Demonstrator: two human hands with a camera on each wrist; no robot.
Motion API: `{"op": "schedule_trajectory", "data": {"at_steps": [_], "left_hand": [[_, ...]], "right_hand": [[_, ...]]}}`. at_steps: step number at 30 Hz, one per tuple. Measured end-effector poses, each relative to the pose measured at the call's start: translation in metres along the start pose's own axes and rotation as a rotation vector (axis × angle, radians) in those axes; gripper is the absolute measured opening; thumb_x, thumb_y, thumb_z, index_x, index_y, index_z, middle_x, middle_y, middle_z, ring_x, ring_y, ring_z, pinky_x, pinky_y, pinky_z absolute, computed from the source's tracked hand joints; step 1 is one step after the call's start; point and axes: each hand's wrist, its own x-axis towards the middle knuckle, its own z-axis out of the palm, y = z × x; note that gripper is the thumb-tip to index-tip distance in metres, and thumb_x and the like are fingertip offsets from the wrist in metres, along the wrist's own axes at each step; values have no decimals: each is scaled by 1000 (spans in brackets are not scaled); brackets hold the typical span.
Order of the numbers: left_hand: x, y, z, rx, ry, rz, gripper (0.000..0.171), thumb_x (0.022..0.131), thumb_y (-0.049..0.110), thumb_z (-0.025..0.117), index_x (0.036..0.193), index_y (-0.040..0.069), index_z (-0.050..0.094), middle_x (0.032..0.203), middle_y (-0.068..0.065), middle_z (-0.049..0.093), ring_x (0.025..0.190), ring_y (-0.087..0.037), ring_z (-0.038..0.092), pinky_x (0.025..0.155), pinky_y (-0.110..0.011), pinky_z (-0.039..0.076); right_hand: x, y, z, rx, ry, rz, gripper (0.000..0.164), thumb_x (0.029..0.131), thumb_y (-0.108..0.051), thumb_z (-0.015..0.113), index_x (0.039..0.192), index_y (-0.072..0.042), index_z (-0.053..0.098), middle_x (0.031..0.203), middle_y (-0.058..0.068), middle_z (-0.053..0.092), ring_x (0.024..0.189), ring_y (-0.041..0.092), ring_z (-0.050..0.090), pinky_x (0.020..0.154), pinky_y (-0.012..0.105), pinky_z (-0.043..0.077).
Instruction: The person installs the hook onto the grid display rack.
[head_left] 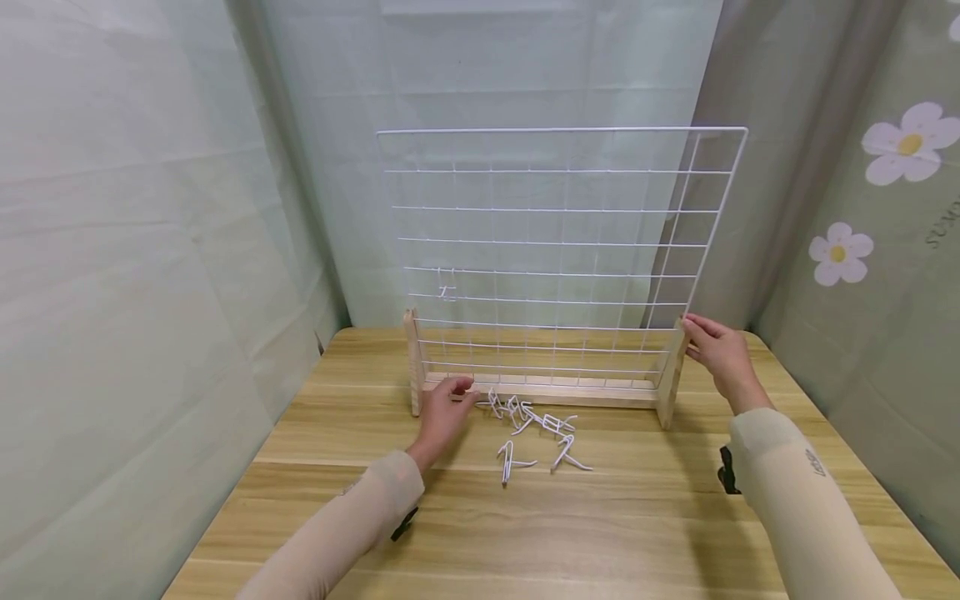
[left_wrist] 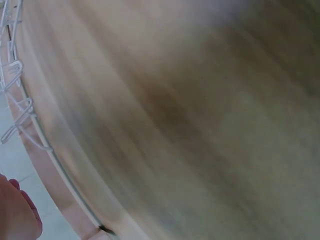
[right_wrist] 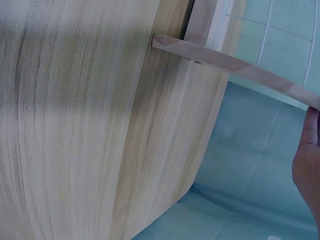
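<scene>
A white wire grid panel point(head_left: 555, 210) stands upright in a wooden base point(head_left: 555, 392) with a side upright at each end. My right hand point(head_left: 720, 354) pinches the top of the right wooden upright point(head_left: 671, 379), beside the grid's edge; the right wrist view shows the fingers at that upright's end point(right_wrist: 235, 65). By the base's front left, my left hand point(head_left: 444, 412) has its fingers loosely bent and holds nothing visible. Just right of its fingertips lies a pile of white wire hooks point(head_left: 517, 408), also seen as hooks point(left_wrist: 20, 107) in the left wrist view.
Two loose hooks point(head_left: 507, 462) lie nearer on the wooden table point(head_left: 600, 533). One hook point(head_left: 446, 287) hangs on the grid's left part. Pale curtains point(head_left: 172, 250) surround the table at the back and both sides.
</scene>
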Motion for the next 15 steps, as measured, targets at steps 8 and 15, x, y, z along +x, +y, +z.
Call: {"op": "schedule_trajectory", "data": {"at_steps": [8, 15], "left_hand": [[-2, -8, 2, 30, -76, 56, 28, 87, 6, 75, 111, -5, 68, 107, -17, 69, 100, -32, 62, 92, -47, 49], [-1, -12, 5, 74, -129, 57, 28, 85, 5, 76, 111, -2, 69, 106, -15, 69, 101, -32, 63, 94, -46, 49]], "right_hand": [[-2, 0, 0, 3, 5, -8, 64, 101, -44, 50, 148, 0, 43, 145, 18, 45, 124, 20, 51, 92, 23, 48], [-2, -1, 1, 7, 4, -8, 65, 101, -44, 50, 148, 0, 42, 147, 19, 44, 126, 23, 50, 96, 28, 46]]}}
